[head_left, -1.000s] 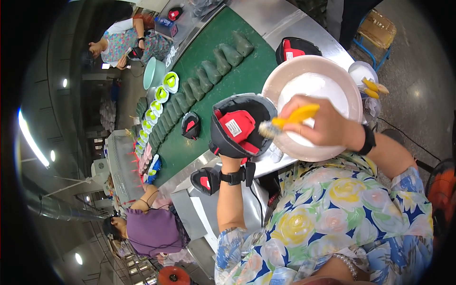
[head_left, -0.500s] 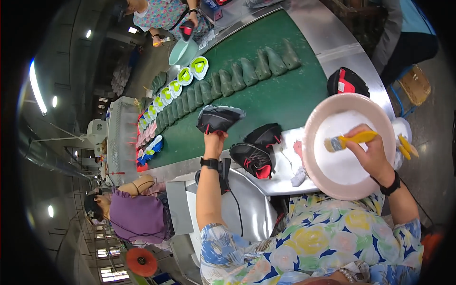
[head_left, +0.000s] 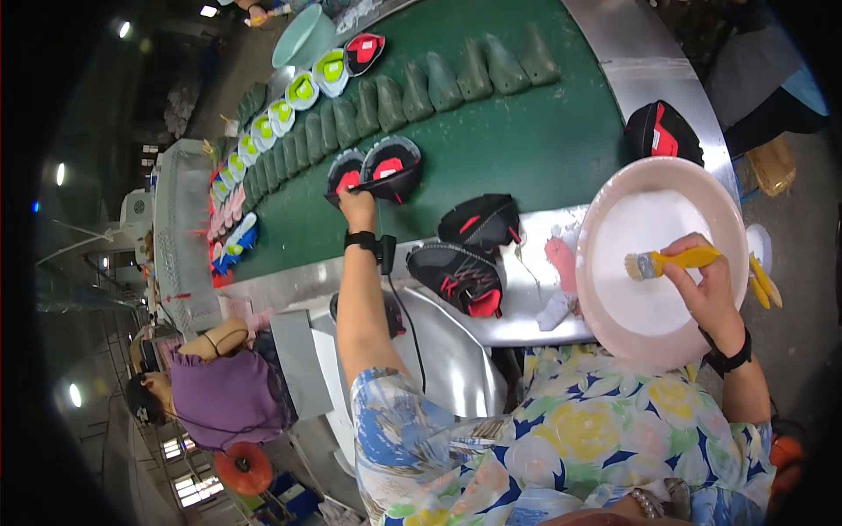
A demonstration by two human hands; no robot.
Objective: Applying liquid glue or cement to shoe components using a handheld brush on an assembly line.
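My left hand (head_left: pixel 357 207) reaches over the green belt (head_left: pixel 526 140), its fingers closed on the rim of a black shoe upper (head_left: pixel 392 172). Two such uppers with red linings sit side by side there, openings up; the hand partly hides the left one. My right hand (head_left: pixel 706 294) grips a yellow-handled brush (head_left: pixel 680 260). Its pale bristles are held over a pinkish basin (head_left: pixel 601 302) of white liquid. Between my arms, two more black-and-red uppers (head_left: pixel 456 273) lie on the metal table edge.
Dark green shoe lasts (head_left: pixel 443 81) stand in a long row across the belt. Behind them run lime-lined uppers (head_left: pixel 303 90) and a pale green bowl (head_left: pixel 304 37). Another black upper (head_left: pixel 664 133) sits beyond the basin. A person in purple (head_left: pixel 224 386) works at left.
My left hand has carried the upper left and away from me, down onto the belt. A black-and-red upper now ends the lime-lined row. The brush stays over the basin; the view has shifted.
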